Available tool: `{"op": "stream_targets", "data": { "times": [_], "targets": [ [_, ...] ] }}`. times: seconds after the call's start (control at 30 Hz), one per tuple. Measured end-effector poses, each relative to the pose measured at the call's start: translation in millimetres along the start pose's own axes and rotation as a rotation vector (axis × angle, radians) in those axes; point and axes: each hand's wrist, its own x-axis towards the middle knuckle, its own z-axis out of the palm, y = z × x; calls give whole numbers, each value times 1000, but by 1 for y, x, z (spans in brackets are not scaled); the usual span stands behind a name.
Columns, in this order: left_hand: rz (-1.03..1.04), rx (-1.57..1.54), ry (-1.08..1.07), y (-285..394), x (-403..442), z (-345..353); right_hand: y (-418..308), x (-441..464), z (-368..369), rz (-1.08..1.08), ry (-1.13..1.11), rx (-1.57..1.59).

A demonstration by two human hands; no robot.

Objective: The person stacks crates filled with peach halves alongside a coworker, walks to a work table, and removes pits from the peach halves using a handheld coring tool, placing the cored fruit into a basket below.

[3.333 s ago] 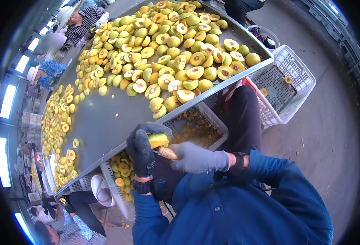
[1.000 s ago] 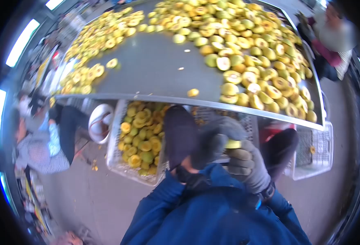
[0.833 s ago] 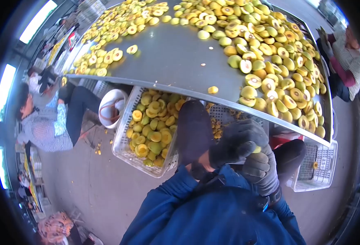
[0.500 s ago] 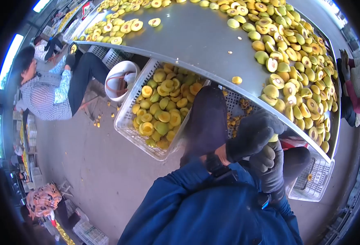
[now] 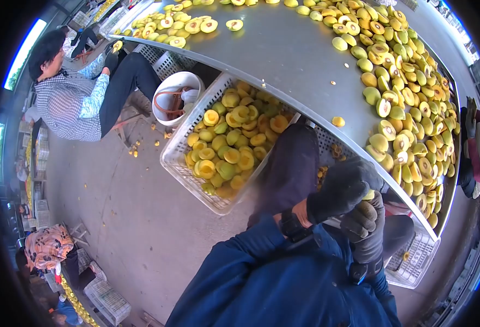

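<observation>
My left hand (image 5: 341, 191), in a dark glove with a watch at the wrist, is closed on a yellow-green peach half (image 5: 369, 194). Only a small part of the fruit shows past the fingers. Close below it, my right hand (image 5: 362, 220), gloved in grey, has its fingers curled into a fist against the fruit. Whatever it grips is hidden. Both hands are over my lap at the edge of the metal table (image 5: 283, 54). Many peach halves (image 5: 409, 131) lie heaped on the table's right side, some with pits showing.
A white crate (image 5: 188, 188) of pitted peach halves stands left of my knee, beside a white bucket (image 5: 163, 98). Another crate (image 5: 414, 261) is at my right. A co-worker (image 5: 68, 101) sits at left holding a fruit half; other people sit farther off.
My view has shifted, so the table and crates sit differently in it. My hands stay together around the fruit, the right fingers slightly moved.
</observation>
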Motion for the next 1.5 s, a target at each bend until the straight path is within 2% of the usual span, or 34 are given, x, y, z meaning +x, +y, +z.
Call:
{"op": "stream_targets", "data": {
  "times": [0.07,0.17,0.23,0.33,0.37,0.43,0.47,0.5,0.53,0.57,0.63,0.77,0.83,1.0,1.1,1.13,1.23,1.27,1.37,1.4,1.5],
  "targets": [
    [39,30,62,1,5,4,5,0,-7,-60,162,-193],
    [-36,39,-7,3,-1,0,18,0,-2,-219,307,-625],
    [-129,53,81,2,-19,-8,19,-1,-3,-321,389,-891],
    [-325,78,239,67,-18,-47,-2,-6,-23,-439,523,-1092],
    [-325,363,291,33,-54,-80,-13,-10,-33,-474,572,-1153],
    [-362,730,543,48,-76,-129,-33,-18,-59,-545,673,-1273],
    [-350,961,623,42,-104,-178,-40,-21,-72,-545,699,-1318],
    [-382,977,680,49,-125,-224,-46,-26,-85,-549,735,-1362],
    [-398,1357,621,55,-136,-252,-51,-33,-95,-565,786,-1403],
    [-266,1599,532,48,-161,-289,-55,-40,-103,-526,779,-1395],
    [-179,1734,384,52,-130,-274,-58,-47,-115,-457,771,-1368],
    [110,1360,113,8,-17,-166,-44,-48,-133,-433,764,-1259],
    [221,1345,-58,-25,27,-132,-35,-51,-124,-461,751,-1270],
    [-468,1476,-704,-95,108,-69,-29,-77,-124,-456,792,-1195],
    [-640,1603,-872,-127,108,-54,-29,-91,-127,-452,816,-1088],
    [-742,1580,-899,-137,114,-52,-30,-95,-129,-441,820,-1045],
    [-565,1546,-868,-161,105,-67,-30,-105,-132,-446,820,-978],
    [-658,1505,-907,-157,108,-64,-31,-105,-132,-456,815,-966],
    [-460,1458,-932,-176,89,-82,-36,-106,-142,-522,793,-1061],
    [-269,1351,-886,-202,79,-106,-37,-109,-140,-498,784,-1026],
    [-496,982,-547,-131,95,-55,-39,-116,-137,-452,767,-940]
  ]
}}
